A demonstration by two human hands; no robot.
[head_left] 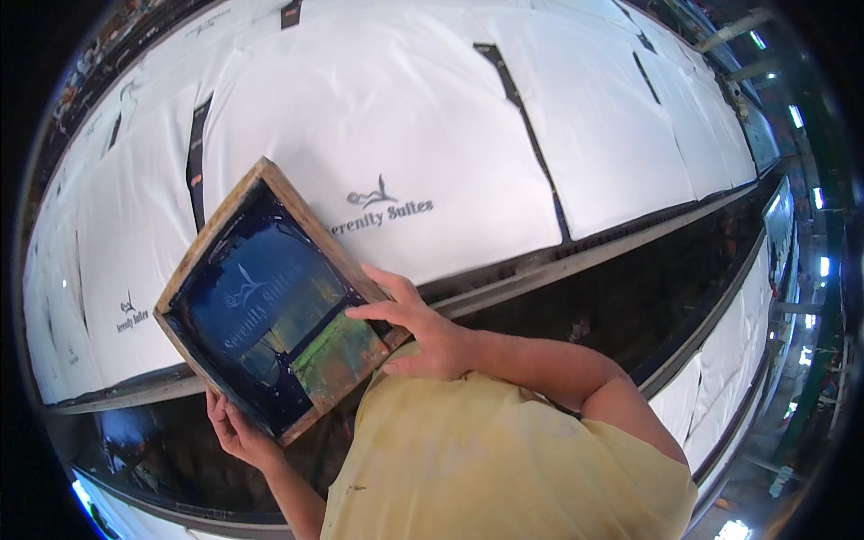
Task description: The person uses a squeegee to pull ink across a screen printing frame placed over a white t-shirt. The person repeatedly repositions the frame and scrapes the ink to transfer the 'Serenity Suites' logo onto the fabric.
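A wooden screen-printing frame (310,209) is tilted in front of my body, its mesh (247,256) dark blue with a logo and lettering showing in it. My left hand (236,430) grips the frame's lower left edge, its fingers partly hidden behind the wood. At the right edge, my right hand (421,331) is closed around the frame, with the index finger reaching over its inner side. A greenish-brown flat piece (340,355) lies inside the frame near that finger; what it is I cannot make out. Just beyond the frame, white fabric (423,135) carries a grey printed logo.
More white fabric sheets (621,117) lie side by side along a long table, with dark gaps between them. A table rail (513,288) runs along the near edge. Another row of white sheets (720,396) is at the right. Ceiling lights (796,117) shine at the far right.
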